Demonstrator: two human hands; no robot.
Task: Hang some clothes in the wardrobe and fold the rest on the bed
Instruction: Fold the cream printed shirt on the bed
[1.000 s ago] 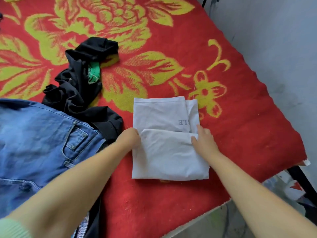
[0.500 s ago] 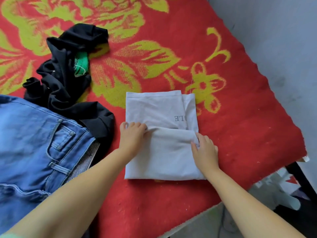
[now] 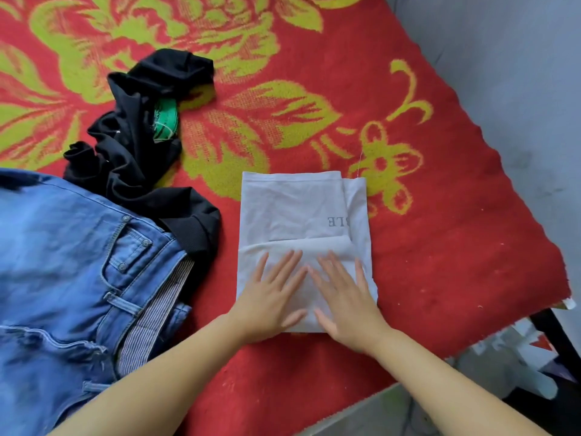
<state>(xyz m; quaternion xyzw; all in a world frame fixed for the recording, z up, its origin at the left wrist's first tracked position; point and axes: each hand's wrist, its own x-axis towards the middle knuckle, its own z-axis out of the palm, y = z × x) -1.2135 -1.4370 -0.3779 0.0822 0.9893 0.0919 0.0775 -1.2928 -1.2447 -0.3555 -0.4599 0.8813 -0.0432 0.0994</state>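
A white folded T-shirt lies on the red bed cover with faint grey letters showing through. My left hand and my right hand lie flat side by side on its near folded half, fingers straight and spread, pressing the cloth down. Blue jeans lie spread at the left. A crumpled black garment with a green label lies just beyond them.
The bed cover carries a large yellow-green flower pattern. A grey wall runs along the bed's right side. The bed's near right corner drops to a floor with papers and a dark frame.
Both hands left the edges of the shirt's folded flap and moved inward onto the middle of the near half, where they now lie flat.
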